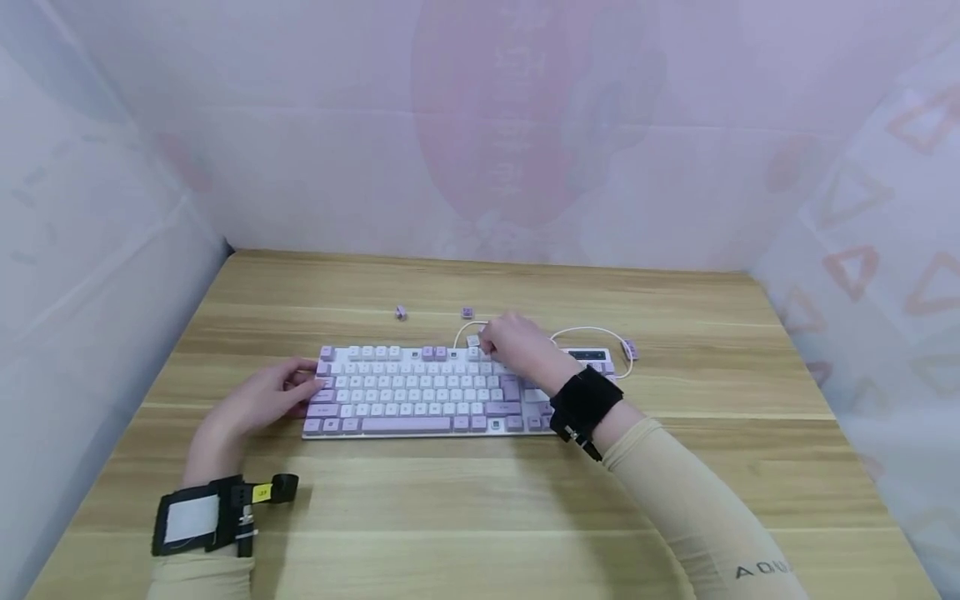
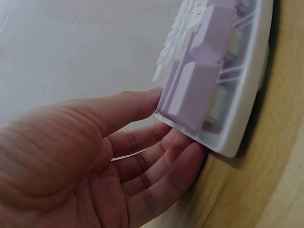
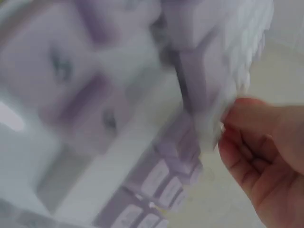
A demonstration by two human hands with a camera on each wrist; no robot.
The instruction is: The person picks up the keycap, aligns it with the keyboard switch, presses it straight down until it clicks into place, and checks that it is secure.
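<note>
Stretching left to right, the keyboard (image 1: 420,396) is gripped at its left end by the left hand (image 1: 266,392), while the right hand (image 1: 521,342) works over its far edge, whether pinching anything I cannot tell.

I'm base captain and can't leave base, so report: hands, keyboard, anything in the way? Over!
Left hand gripping left end of keyboard. Right hand at its back rows, grip unclear. Keyboard on table, bare switches showing. White cable near right hand.
</note>
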